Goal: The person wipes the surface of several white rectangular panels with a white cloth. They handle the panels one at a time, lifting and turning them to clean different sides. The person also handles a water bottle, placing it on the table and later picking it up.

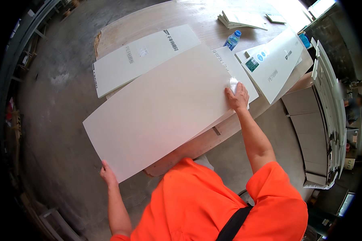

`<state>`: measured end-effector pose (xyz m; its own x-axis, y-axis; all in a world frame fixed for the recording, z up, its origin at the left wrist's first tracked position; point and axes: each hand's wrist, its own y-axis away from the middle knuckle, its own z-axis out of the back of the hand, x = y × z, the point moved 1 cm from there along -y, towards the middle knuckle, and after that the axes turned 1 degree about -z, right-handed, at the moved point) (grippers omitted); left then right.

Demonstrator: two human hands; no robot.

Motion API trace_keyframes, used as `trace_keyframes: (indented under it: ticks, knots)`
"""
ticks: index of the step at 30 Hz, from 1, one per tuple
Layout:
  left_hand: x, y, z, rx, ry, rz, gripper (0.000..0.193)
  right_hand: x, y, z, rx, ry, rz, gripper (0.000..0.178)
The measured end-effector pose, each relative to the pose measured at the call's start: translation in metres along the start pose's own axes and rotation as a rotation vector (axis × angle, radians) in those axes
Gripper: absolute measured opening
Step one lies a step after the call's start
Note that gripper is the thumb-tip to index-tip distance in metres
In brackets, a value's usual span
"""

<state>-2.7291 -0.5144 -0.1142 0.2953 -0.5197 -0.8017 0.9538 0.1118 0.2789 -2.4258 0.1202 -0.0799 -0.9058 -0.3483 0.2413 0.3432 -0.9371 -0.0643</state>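
Note:
A large plain white panel (161, 108) lies across the table in front of me, its near left corner jutting past the table edge. My left hand (107, 173) grips that panel's left edge close to the corner, fingers curled around it. At the panel's right end, my right hand (239, 97) is closed on a crumpled white cloth (233, 83) and rests by the edge. Beneath the big panel, part of another white panel (245, 76) shows beside my right hand.
Printed white panels lie on the wooden table (128, 30), one at the far left (145, 56) and several at the right (275, 66). A blue-capped bottle (232, 39) stands between them. Small boards (241, 19) are stacked behind. Tall panel stacks (313, 132) stand on the right.

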Motion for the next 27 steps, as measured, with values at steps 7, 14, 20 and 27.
trace_keyframes:
  ticks: [7,14,20,27]
  knots:
    - [0.037,0.006,0.042,0.083,0.129,0.133,0.064,0.007,0.016,0.032,0.141,-0.032,-0.218,0.074]
    - [-0.004,0.054,0.141,0.244,0.160,0.161,0.056,-0.065,0.068,0.105,0.563,-0.368,-0.384,0.062]
    - [-0.037,0.067,0.155,0.254,0.162,-0.012,0.042,-0.068,0.068,0.147,0.417,-0.826,-0.213,0.042]
    - [-0.135,0.049,0.237,0.505,0.438,0.025,0.051,0.015,0.003,0.295,0.401,-0.959,-0.252,0.049]
